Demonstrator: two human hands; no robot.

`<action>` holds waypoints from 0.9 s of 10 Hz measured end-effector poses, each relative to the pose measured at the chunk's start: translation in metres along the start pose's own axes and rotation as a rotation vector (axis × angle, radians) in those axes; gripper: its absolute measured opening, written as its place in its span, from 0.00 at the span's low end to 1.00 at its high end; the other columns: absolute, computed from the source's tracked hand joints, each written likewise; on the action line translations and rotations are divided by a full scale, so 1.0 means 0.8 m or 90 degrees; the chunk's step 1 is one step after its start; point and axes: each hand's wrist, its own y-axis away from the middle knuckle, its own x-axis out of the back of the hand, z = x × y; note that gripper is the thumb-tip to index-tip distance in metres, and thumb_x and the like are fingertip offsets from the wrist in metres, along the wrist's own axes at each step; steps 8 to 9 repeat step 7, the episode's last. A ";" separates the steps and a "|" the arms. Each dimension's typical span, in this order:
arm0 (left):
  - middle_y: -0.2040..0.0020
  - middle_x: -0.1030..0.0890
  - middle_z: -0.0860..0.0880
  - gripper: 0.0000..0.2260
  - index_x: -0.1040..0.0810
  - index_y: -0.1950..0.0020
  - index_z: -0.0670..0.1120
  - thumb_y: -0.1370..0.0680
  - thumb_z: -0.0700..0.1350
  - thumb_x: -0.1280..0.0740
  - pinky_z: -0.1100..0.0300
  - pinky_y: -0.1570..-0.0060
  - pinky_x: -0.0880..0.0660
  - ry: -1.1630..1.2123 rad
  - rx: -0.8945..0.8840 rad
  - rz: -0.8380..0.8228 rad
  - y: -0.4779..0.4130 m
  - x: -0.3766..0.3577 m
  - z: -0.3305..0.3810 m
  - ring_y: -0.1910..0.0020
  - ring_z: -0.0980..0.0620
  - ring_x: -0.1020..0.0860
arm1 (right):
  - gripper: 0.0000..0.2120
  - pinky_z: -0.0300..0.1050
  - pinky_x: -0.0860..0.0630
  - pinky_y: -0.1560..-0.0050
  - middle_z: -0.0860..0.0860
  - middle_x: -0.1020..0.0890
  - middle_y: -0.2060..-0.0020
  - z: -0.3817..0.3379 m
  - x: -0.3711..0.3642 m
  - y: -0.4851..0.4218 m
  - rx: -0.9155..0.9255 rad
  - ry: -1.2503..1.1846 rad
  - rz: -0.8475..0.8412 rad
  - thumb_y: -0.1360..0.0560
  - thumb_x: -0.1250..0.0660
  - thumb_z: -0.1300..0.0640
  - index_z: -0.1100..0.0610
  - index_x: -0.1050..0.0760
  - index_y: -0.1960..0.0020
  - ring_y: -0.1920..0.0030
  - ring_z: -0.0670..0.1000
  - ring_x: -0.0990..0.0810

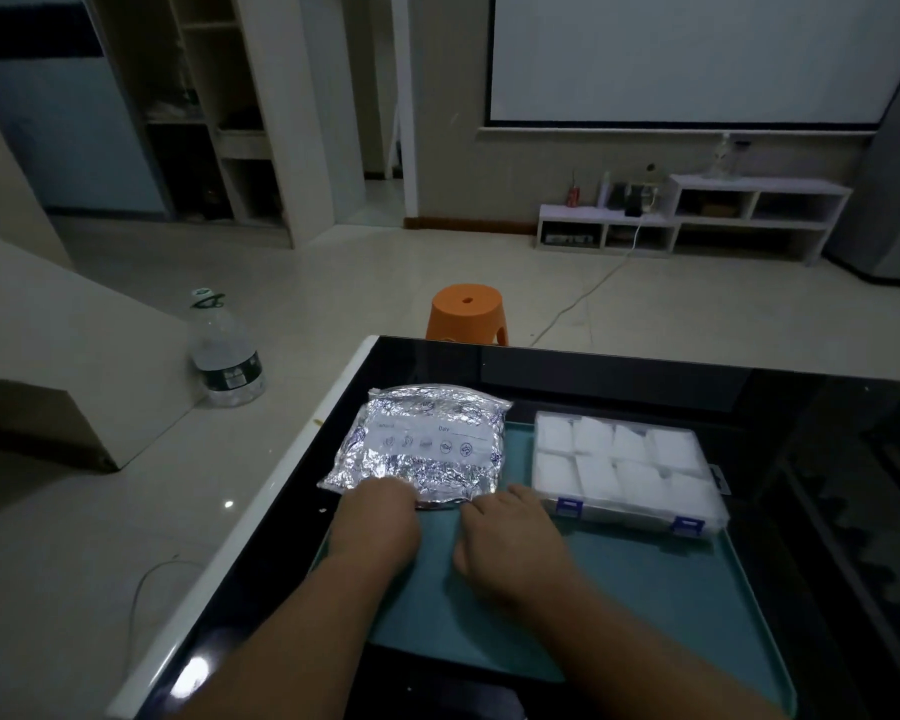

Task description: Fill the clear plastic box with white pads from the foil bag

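Observation:
A crinkled silver foil bag (427, 444) lies flat on the left part of a teal tray (645, 605). Both hands rest on its near edge: my left hand (375, 522) presses the near left corner, and my right hand (505, 537) pinches the near right end. To the right on the tray sits the clear plastic box (627, 470) with blue latches, lid down, its compartments holding white pads (593, 436).
The tray lies on a black glossy table (619, 376) with a white left edge. Beyond the far edge stands an orange stool (467, 313). A large water bottle (224, 350) stands on the tiled floor to the left.

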 end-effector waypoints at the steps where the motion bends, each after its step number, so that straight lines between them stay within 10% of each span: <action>1: 0.50 0.18 0.48 0.11 0.22 0.50 0.48 0.24 0.43 0.43 0.53 0.51 0.26 0.016 -0.043 0.039 -0.006 -0.010 -0.011 0.49 0.47 0.21 | 0.36 0.59 0.42 0.27 0.58 0.20 0.41 -0.003 -0.001 0.000 0.015 -0.044 -0.068 0.32 0.56 0.44 0.61 0.24 0.37 0.37 0.58 0.24; 2: 0.39 0.24 0.50 0.12 0.28 0.40 0.49 0.19 0.46 0.46 0.52 0.40 0.31 -0.007 -0.090 0.017 -0.011 -0.024 -0.016 0.39 0.48 0.28 | 0.41 0.57 0.63 0.25 0.58 0.40 0.23 0.002 0.006 0.000 0.002 -0.013 -0.123 0.29 0.64 0.42 0.61 0.45 0.22 0.22 0.56 0.46; 4: 0.27 0.34 0.51 0.18 0.36 0.28 0.49 0.17 0.48 0.50 0.47 0.28 0.44 -0.038 -0.079 -0.010 -0.010 -0.025 -0.013 0.27 0.48 0.38 | 0.32 0.56 0.63 0.24 0.57 0.47 0.21 0.003 0.012 -0.007 -0.004 0.000 -0.171 0.19 0.50 0.44 0.60 0.50 0.21 0.21 0.55 0.52; 7: 0.34 0.25 0.50 0.15 0.26 0.36 0.51 0.20 0.46 0.44 0.51 0.36 0.33 0.066 -0.026 0.083 -0.018 0.011 0.004 0.35 0.47 0.28 | 0.19 0.49 0.34 0.36 0.54 0.24 0.37 0.022 0.052 -0.010 0.000 -0.063 -0.039 0.24 0.43 0.57 0.57 0.28 0.35 0.37 0.56 0.28; 9: 0.34 0.25 0.50 0.15 0.26 0.36 0.51 0.20 0.46 0.44 0.51 0.36 0.33 0.066 -0.026 0.083 -0.018 0.011 0.004 0.35 0.47 0.28 | 0.19 0.49 0.34 0.36 0.54 0.24 0.37 0.022 0.052 -0.010 0.000 -0.063 -0.039 0.24 0.43 0.57 0.57 0.28 0.35 0.37 0.56 0.28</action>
